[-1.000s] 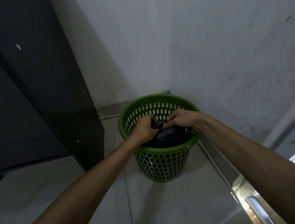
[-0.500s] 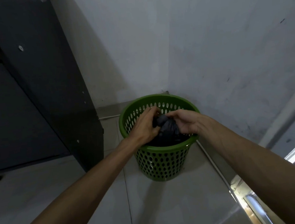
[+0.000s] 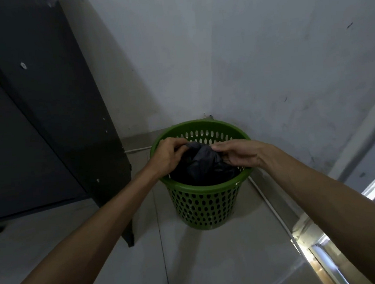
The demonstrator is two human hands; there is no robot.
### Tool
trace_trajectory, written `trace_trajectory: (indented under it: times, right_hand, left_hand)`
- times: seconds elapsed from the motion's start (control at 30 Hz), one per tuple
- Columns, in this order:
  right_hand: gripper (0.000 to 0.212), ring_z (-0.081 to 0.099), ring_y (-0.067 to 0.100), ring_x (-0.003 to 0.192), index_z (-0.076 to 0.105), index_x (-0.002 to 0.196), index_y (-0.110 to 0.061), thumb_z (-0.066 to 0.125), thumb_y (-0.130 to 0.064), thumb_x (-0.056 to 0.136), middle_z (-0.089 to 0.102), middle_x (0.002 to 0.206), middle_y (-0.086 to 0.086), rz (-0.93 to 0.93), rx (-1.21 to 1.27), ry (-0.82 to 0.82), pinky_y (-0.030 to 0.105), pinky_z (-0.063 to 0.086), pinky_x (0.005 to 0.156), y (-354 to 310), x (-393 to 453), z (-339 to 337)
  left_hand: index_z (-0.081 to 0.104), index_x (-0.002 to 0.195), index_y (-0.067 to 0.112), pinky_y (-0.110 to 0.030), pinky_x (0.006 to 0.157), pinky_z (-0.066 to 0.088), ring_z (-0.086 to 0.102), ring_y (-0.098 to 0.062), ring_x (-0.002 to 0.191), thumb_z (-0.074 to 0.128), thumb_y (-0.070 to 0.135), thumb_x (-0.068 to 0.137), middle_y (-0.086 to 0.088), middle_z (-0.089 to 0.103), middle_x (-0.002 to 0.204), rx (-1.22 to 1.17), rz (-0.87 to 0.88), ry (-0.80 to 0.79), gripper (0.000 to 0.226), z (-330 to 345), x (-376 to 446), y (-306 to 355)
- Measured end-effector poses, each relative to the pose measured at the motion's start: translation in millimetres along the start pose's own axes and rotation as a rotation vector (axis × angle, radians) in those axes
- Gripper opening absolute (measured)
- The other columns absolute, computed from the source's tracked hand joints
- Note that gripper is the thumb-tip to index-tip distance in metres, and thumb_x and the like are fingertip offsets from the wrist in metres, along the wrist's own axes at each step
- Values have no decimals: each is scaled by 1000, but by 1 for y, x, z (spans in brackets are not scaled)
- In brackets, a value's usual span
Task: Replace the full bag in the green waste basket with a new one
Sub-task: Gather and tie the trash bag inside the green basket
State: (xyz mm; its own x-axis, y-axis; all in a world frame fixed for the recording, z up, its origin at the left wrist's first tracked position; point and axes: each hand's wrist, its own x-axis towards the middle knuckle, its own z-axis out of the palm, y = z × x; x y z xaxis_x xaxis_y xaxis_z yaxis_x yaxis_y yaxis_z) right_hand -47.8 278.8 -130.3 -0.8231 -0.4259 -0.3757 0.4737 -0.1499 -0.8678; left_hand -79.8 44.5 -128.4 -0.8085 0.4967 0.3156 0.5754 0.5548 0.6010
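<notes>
A green perforated waste basket [image 3: 206, 205] stands on the floor in the corner of two walls. Inside it sits a dark, crumpled bag [image 3: 202, 163], its gathered top raised above the rim. My left hand [image 3: 168, 153] grips the bag's top from the left, fingers curled over the bunched plastic. My right hand [image 3: 239, 153] pinches the same bunch from the right. Both hands hover over the basket's mouth. The lower part of the bag is hidden inside the basket.
A tall dark cabinet [image 3: 53, 130] stands close on the left of the basket. Pale walls [image 3: 277, 67] meet behind it. A white cable [image 3: 270, 204] runs along the floor by the right wall. A bright doorway edge [image 3: 325, 254] shows at lower right.
Both hands have lifted the bag's gathered top higher, from deep in the basket to above its rim. The hands moved slightly apart on the bunch.
</notes>
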Motion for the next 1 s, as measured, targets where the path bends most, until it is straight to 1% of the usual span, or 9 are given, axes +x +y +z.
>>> trace_trajectory:
  times: [0.27, 0.43, 0.5, 0.57, 0.63, 0.73, 0.83, 0.9, 1.0]
  right_hand:
    - [36, 60, 24, 112, 53, 133, -3, 46, -4, 98, 60, 130, 13, 36, 36, 99, 31, 54, 89, -13, 6, 6]
    - [38, 55, 27, 123, 51, 136, 3, 48, -4, 99, 56, 137, 16, 30, -53, 206, 34, 42, 105, -18, 21, 5]
    - [34, 59, 24, 119, 56, 130, 5, 50, -4, 98, 60, 132, 15, 6, -94, 244, 30, 47, 100, -15, 23, 5]
    - [26, 64, 20, 109, 65, 117, 4, 57, -5, 95, 68, 119, 12, -17, -209, 286, 24, 55, 86, -15, 20, 8]
    - [23, 63, 18, 109, 70, 110, 0, 60, -13, 94, 71, 114, 8, 23, -337, 217, 26, 54, 88, -15, 15, 13]
    - [35, 62, 20, 114, 65, 119, -1, 61, -26, 94, 68, 122, 9, 132, -473, 66, 35, 47, 101, -15, 10, 22]
    - [27, 68, 20, 97, 71, 107, -5, 65, -27, 92, 73, 105, 8, 101, -644, 128, 32, 53, 87, -16, 9, 35]
    - [24, 69, 21, 92, 74, 101, -11, 70, -30, 87, 74, 98, 5, 62, -823, 235, 30, 54, 80, -15, 12, 44]
    - [22, 69, 21, 87, 72, 87, -16, 76, -37, 80, 74, 89, 2, 35, -946, 325, 34, 56, 82, -12, 18, 46]
  left_hand:
    - [75, 103, 8, -26, 72, 55, 69, -14, 80, 56, 6, 96, -3, 75, 91, 102, 82, 22, 21, -18, -11, -12]
    - [72, 107, 6, -19, 65, 55, 69, -8, 72, 50, 7, 99, -5, 73, 84, -72, -104, -30, 23, -27, -14, -10]
    - [69, 101, 2, -14, 58, 51, 65, -7, 64, 45, 9, 102, -4, 67, 76, -176, -208, -72, 24, -27, -11, -5]
    - [63, 95, -1, -20, 57, 49, 59, -15, 67, 40, 14, 104, -7, 59, 76, -210, -282, -58, 28, -23, -7, -4]
    - [57, 87, 3, -29, 64, 41, 52, -21, 73, 36, 18, 104, -11, 55, 79, -157, -332, -17, 31, -18, -2, -4]
    - [48, 73, 14, -30, 67, 30, 47, -18, 80, 31, 18, 102, -21, 54, 83, -132, -408, -24, 34, -12, 4, 6]
    - [67, 96, 15, -29, 79, 42, 59, -17, 93, 35, 36, 102, -7, 66, 106, -213, -460, -150, 39, -8, 8, 16]
    - [69, 109, 23, -25, 79, 48, 63, -9, 93, 52, 51, 94, 5, 68, 107, -242, -412, -231, 37, -5, 3, 16]
    - [69, 114, 19, -18, 79, 51, 64, -8, 94, 68, 42, 87, 2, 70, 110, -190, -304, -219, 36, 0, -3, 4]
